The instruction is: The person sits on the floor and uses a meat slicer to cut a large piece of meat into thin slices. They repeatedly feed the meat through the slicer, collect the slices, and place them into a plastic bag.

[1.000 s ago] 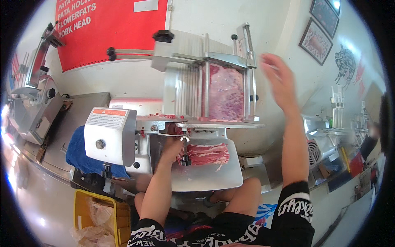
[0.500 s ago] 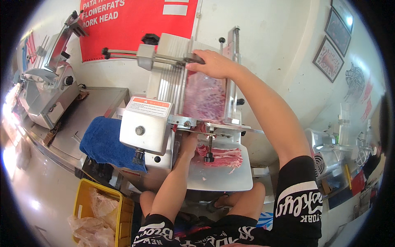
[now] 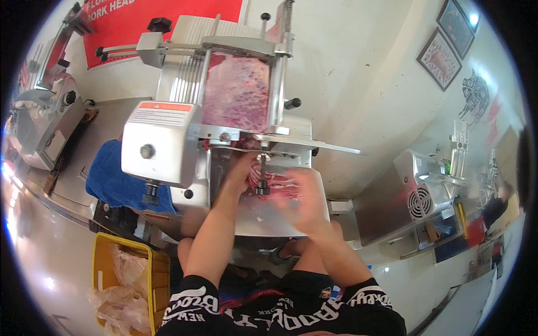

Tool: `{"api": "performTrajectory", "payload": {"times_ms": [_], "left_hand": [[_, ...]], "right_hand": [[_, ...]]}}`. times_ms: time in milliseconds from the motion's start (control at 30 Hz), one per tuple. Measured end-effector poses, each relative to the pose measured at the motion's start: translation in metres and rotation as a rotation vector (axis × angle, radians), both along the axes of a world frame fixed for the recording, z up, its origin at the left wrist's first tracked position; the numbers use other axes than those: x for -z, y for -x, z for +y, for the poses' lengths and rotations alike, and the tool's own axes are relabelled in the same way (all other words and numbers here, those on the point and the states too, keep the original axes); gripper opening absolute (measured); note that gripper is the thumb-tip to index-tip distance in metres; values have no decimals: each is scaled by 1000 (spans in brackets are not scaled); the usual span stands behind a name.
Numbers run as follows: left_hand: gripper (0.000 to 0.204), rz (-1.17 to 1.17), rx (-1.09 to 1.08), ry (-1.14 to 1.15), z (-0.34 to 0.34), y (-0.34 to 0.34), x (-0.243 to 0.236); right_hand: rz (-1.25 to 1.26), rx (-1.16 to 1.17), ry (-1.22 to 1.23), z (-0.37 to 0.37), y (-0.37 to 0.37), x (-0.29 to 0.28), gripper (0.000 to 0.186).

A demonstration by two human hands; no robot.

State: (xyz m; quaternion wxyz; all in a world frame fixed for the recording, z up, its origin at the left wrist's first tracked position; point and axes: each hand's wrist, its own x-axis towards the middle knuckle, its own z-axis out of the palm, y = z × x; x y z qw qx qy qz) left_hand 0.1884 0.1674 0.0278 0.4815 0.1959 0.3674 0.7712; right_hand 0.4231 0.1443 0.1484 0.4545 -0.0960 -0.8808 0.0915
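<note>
Above the tray, left hand forward beside meat slices, right hand blurred, state of fingers unclear

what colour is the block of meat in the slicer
The block of meat is mottled pink and purplish red, showing best in the head view.

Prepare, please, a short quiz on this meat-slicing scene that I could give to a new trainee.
1. True or false: the yellow bin stands to the left of the metal tray.
2. Choose one: the towel beside the near slicer is A) red, B) blue, C) white.
3. In a few words: which hand is nearer the left end of the sliced meat?
Key: 1 true; 2 B; 3 the left hand.
</note>
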Motion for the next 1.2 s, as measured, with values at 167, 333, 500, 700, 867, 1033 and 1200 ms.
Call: {"api": "performTrajectory", "payload": {"times_ms": [167,333,500,700,867,1033,1200], "left_hand": [[20,-102,-190,-39,-25,-17,-41],[22,-14,-258,-94,-17,15,-12],[24,81,-334,-55,-23,-4,-25],[27,121,-382,16,-32,-5,-25],[39,45,-284,23,-18,13,8],[43,192,-205,48,-7,-17,-16],[35,377,-180,101,-25,1,-31]], "right_hand": [[-325,189,-137,10,60,51,47],[-649,96,8,43,77,63,55],[-312,32,163,51,74,58,87],[-230,-100,272,53,80,62,110],[-234,-94,161,53,87,69,91],[-132,-18,130,65,82,87,50],[-310,-41,169,50,96,91,23]]}}
